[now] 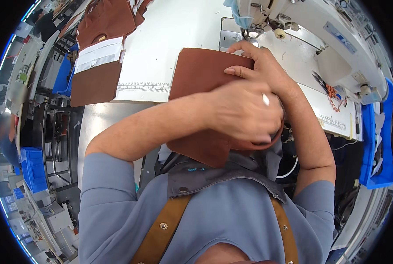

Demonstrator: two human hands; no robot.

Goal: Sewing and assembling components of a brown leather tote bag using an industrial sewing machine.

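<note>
A reddish-brown leather bag piece (205, 72) lies over the front edge of the sewing table, its lower part hanging toward my lap. My right hand (260, 64) grips its upper right corner beside the machine's needle area (248, 34), thumb on top, index finger past the edge. My left hand (249, 110) crosses over the piece, closed and slightly blurred. What its fingers hold, if anything, is hidden. Under that hand a curved brown strip (266, 144) shows, apparently part of the same piece.
A white sewing machine (328, 31) stands at the far right. Snips (320, 81) with orange thread lie near it. More brown bag pieces (102, 26) are stacked at the far left. Blue bins (376, 145) hang at the table's right; another blue bin (33, 169) is at left.
</note>
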